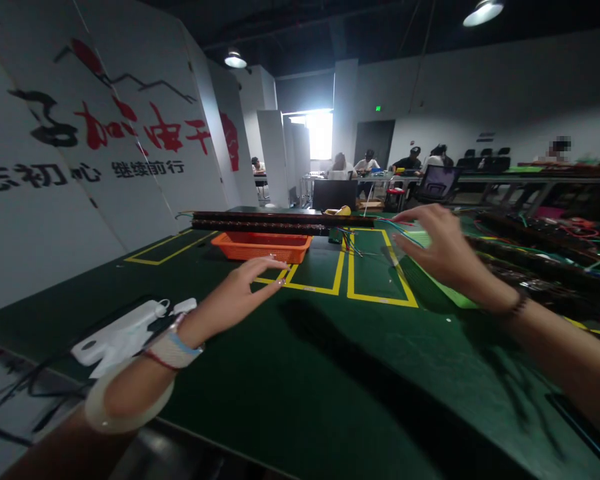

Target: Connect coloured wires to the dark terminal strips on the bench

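My left hand (237, 291) hovers over the green table with its thumb and fingers apart, and nothing is in it. Just beyond it stands an orange plastic basket (265, 251). A long dark strip-like assembly (260, 223) with shiny parts along it lies across the far side, above the basket rim. Thin coloured wires (351, 244) hang near its right part. My right hand (433, 245) is raised beside the assembly's right end, fingers and thumb spread. Loose teal and red wires (397, 224) run close to its fingertips; whether they touch is unclear.
To the right, a green mesh tray (445, 283) lies by more dark wired assemblies (535, 260). A white device (120, 337) with cables is at the left table edge. Yellow tape (380, 300) marks rectangles on the table. Several people sit at far tables.
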`<action>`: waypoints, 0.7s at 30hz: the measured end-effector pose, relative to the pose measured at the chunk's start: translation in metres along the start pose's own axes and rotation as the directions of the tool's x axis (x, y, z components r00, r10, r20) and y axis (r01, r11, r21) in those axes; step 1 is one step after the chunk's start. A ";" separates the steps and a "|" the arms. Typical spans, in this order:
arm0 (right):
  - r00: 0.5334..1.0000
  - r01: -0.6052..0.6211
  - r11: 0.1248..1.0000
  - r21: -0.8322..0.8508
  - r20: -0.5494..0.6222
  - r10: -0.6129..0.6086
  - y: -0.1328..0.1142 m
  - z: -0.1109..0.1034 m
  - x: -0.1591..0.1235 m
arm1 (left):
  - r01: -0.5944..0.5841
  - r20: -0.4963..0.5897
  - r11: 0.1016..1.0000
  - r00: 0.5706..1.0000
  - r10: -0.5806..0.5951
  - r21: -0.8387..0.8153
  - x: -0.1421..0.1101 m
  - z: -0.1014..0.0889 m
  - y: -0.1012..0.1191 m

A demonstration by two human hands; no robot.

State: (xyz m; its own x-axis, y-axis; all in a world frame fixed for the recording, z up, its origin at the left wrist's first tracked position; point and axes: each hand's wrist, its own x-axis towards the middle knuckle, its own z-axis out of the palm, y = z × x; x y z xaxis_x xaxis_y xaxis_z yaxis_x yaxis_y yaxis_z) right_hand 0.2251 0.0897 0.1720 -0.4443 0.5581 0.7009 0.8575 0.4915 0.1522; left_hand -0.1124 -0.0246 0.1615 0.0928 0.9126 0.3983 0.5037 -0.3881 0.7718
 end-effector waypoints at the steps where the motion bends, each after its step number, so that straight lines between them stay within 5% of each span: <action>1: 1.000 0.003 1.000 0.016 0.008 -0.004 0.004 0.015 0.009 | 0.039 0.024 0.999 0.999 -0.038 -0.021 0.001 0.006 -0.014; 4: 0.995 0.018 1.000 -0.007 0.099 -0.017 0.022 0.074 0.045 | 0.108 0.131 0.992 0.985 -0.116 0.064 -0.001 0.023 -0.046; 9: 0.959 0.087 0.976 -0.202 0.282 -0.027 0.047 0.154 0.101 | 0.202 0.229 0.970 0.946 -0.229 0.135 -0.004 0.040 -0.068; 16: 0.908 0.122 0.967 -0.225 0.419 -0.017 0.039 0.215 0.144 | 0.309 0.224 0.950 0.923 -0.313 0.053 -0.011 0.031 -0.093; 21: 0.873 0.096 0.964 -0.249 0.486 0.039 0.041 0.235 0.154 | 0.331 0.183 0.943 0.930 -0.320 -0.034 -0.018 0.023 -0.103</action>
State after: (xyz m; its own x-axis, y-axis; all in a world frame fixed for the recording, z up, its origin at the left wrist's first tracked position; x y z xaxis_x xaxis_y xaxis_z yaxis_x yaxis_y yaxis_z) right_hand 0.1308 0.3533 0.1224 -0.4806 0.8312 0.2795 0.8485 0.3603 0.3875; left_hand -0.1463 0.0015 0.0632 0.0819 0.9961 0.0330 0.4768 -0.0682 0.8764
